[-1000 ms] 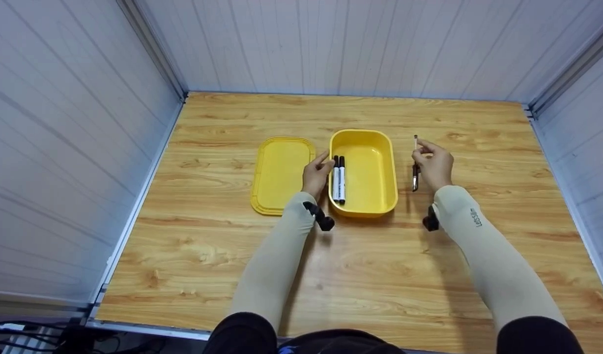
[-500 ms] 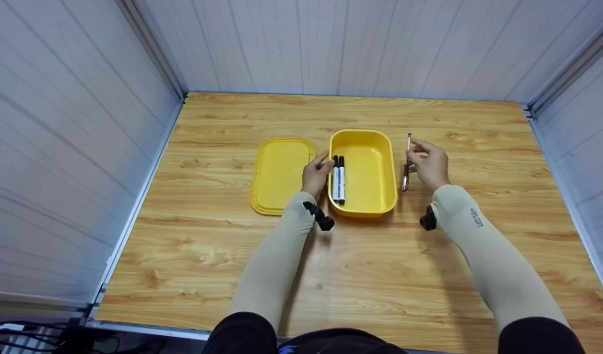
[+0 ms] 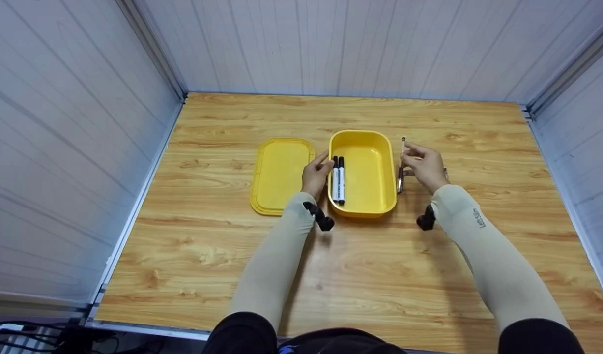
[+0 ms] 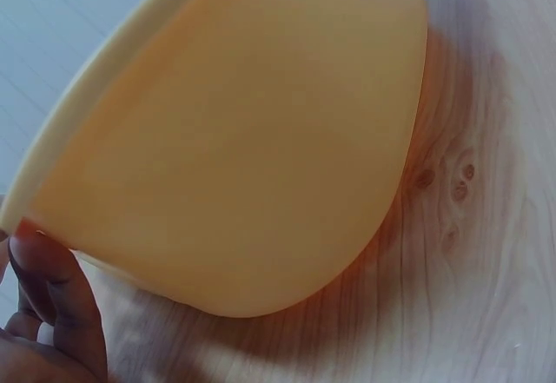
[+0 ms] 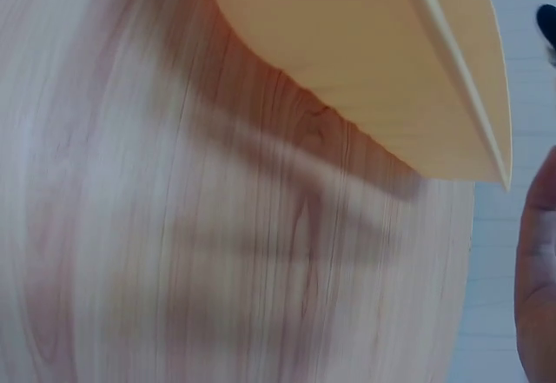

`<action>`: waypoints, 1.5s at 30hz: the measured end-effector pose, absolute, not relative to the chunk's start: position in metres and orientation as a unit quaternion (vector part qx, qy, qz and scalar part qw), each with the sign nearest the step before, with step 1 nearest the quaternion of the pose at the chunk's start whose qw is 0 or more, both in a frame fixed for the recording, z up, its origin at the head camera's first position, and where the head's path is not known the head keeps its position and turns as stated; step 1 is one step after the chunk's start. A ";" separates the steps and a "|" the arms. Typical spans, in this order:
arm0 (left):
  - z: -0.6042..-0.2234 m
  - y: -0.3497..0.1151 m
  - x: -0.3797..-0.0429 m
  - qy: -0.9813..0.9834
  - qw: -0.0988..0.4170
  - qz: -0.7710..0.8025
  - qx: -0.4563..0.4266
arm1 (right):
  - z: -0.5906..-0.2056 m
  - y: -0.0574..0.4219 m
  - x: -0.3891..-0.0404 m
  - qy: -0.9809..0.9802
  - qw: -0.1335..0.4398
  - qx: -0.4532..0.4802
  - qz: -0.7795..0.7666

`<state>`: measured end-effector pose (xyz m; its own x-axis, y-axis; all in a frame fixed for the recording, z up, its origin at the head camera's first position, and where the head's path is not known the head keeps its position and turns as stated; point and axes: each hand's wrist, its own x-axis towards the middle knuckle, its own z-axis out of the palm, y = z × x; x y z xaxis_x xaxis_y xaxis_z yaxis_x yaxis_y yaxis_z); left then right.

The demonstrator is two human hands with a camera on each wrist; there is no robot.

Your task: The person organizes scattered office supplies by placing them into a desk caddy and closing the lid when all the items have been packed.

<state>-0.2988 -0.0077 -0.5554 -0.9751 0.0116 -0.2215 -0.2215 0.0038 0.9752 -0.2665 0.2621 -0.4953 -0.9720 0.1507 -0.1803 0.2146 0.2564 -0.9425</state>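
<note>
An uncovered yellow plastic box point(image 3: 365, 214) stands on the wooden table, two white markers with black caps point(image 3: 338, 179) lying side by side along its left inner wall. My left hand point(image 3: 316, 176) holds the box at its left rim; in the left wrist view its fingertip point(image 4: 39, 248) is right at the rim. Just outside the box's right wall, my right hand point(image 3: 425, 167) pinches a slim pen point(image 3: 400, 183) with a clear barrel and dark lower part. The pen points away from me. A small end of something point(image 3: 445, 173) shows past the back of that hand.
A flat yellow lid point(image 3: 282, 176) lies left of the box, partly under my left hand in the head view. White panel walls point(image 3: 355, 49) enclose the table point(image 3: 360, 285) at the back and both sides. Dark cables point(image 3: 31, 334) hang beyond the front left corner.
My right hand has moved left with the pen, from a short way off to right beside the box. My left hand, the box, lid and markers have stayed put.
</note>
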 end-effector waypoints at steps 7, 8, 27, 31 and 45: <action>-0.555 -0.007 -0.299 0.706 0.081 0.700 -0.074 | -0.494 0.260 -0.267 0.765 0.068 0.126 -0.628; -0.555 -0.007 -0.298 0.706 0.080 0.700 -0.074 | -0.494 0.260 -0.267 0.758 0.073 0.128 -0.635; -0.554 -0.007 -0.298 0.700 0.086 0.705 -0.078 | -0.494 0.251 -0.268 0.728 0.106 0.135 -0.664; -0.554 -0.008 -0.297 0.695 0.087 0.710 -0.074 | -0.495 0.249 -0.269 0.729 0.099 0.138 -0.663; -0.554 -0.008 -0.297 0.703 0.083 0.703 -0.067 | -0.497 0.240 -0.270 0.732 0.099 0.131 -0.662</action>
